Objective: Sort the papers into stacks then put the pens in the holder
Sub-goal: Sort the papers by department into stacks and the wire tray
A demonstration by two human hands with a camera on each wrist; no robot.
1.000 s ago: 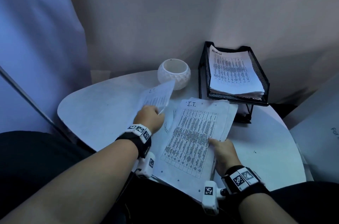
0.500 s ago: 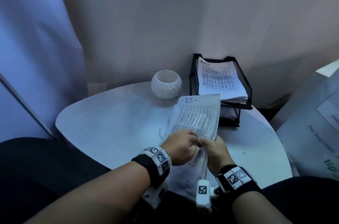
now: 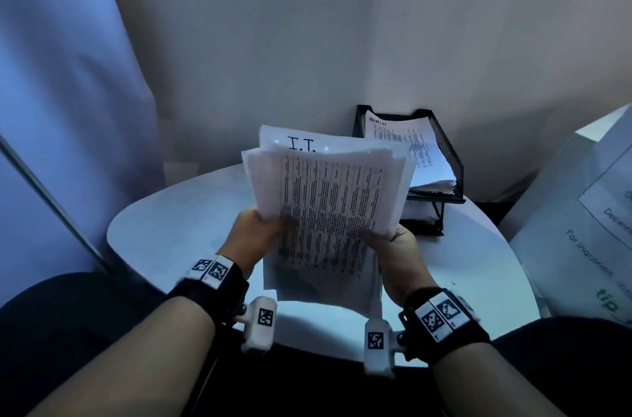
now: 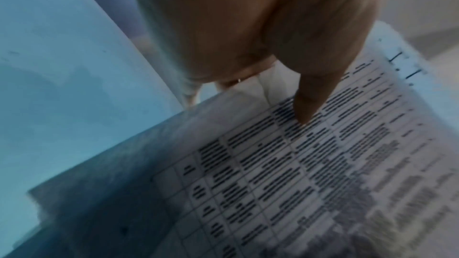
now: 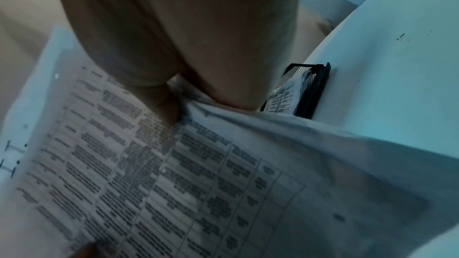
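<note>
1. Both hands pinch the papers (image 3: 328,208) above the bench (image 3: 178,228): left hand (image 3: 254,238) on one side edge, right hand (image 3: 396,245) on the other.
2. The sheets are uneven at the top; a loose pinch could let some slide out.
3. The tray (image 3: 444,156) at the far right edge already holds a stack; careless placing might mix the piles.

**What's readable here**

Top of the held stack (image 3: 325,197) has "I.T." handwritten on a back sheet; the printed table on the front sheet is too blurry to read. Top sheet in the tray (image 3: 448,156) says "ADMIN". The white bag (image 3: 581,245) on the right shows "For inquiries" and part of "tip", rest cut off.
</note>
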